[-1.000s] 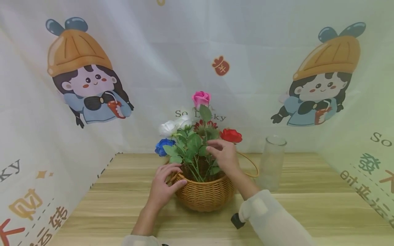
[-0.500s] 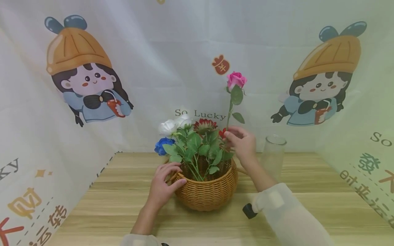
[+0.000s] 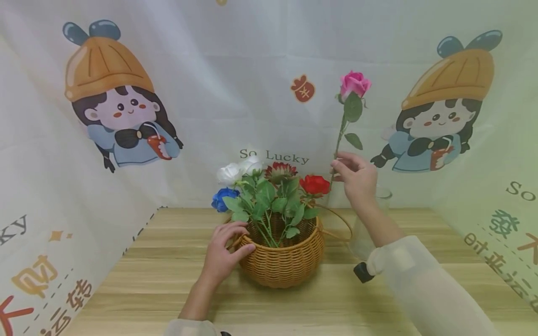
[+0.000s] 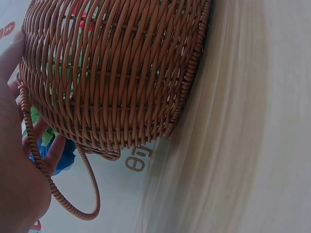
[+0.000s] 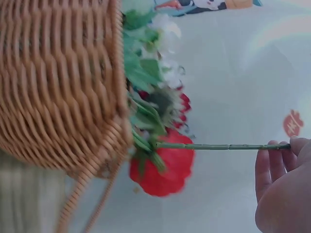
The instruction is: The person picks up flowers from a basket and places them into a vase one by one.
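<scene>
My right hand [image 3: 359, 179] pinches the stem of a pink rose [image 3: 355, 86], held upright above and right of the basket. In the right wrist view the bare lower stem [image 5: 214, 146] passes in front of a red rose. My left hand [image 3: 224, 247] grips the left rim of a brown wicker basket [image 3: 279, 268], thumb and fingers curled about it beside a looped handle [image 4: 60, 199]. Several flowers stand in the basket: white roses [image 3: 230, 173], a blue flower [image 3: 224, 200], a dark red flower [image 3: 280, 171] and the red rose [image 3: 315, 185].
A clear glass vase [image 3: 363, 233] stands right of the basket, partly hidden behind my right forearm. The other basket handle [image 3: 346, 224] hangs out toward it. Behind the wooden table [image 3: 168, 270] hangs a white printed cloth [image 3: 235, 84].
My right hand has drawn the pink rose up out of the basket and carried it to the right. The left hand has stayed on the rim.
</scene>
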Tool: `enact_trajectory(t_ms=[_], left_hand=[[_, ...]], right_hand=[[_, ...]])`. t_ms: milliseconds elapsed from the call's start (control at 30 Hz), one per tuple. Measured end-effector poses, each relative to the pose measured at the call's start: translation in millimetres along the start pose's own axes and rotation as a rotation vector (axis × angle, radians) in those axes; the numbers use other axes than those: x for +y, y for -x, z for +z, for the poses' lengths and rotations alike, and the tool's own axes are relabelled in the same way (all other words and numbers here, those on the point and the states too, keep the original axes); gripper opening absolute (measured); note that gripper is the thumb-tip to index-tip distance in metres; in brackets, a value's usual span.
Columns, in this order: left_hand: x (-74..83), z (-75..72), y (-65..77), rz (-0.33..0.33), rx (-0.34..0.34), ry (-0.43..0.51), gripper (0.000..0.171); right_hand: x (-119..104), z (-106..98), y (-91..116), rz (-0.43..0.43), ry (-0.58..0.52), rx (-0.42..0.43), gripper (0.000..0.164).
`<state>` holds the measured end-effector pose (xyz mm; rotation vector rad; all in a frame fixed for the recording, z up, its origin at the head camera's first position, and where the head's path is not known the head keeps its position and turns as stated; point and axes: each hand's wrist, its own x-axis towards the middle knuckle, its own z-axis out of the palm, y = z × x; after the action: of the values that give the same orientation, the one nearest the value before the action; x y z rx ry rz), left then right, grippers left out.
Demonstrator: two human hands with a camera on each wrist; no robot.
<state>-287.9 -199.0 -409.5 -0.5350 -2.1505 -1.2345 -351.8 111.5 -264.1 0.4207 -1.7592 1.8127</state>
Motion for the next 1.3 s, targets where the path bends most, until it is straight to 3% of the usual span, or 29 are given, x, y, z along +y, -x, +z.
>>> enact_trajectory(t_ms=[433,867,1100,1300], left_hand=[[-0.4,-0.3,0.7,0.000,-0.005,0.006,0.029],[-1.6,0.2,0.4,0.025,0.017,-0.010,0.028],[-2.1,-0.3,0.4,0.019,0.008,0.001,0.027],[-2.6,0.3,0.4,0.011,0.003,0.006,0.027]], right_hand=[[-22.7,-34.9,-22.2,-0.072,0.130,0.102,0.024],[-30.3,-60.0,-36.6,-0.057,0.314,0.163,0.028],[-26.7,-67.1,-40.5,-0.029,0.320,0.201,0.027],[-20.8,-72.3,-38.2,-0.009,0.407,0.202,0.029]])
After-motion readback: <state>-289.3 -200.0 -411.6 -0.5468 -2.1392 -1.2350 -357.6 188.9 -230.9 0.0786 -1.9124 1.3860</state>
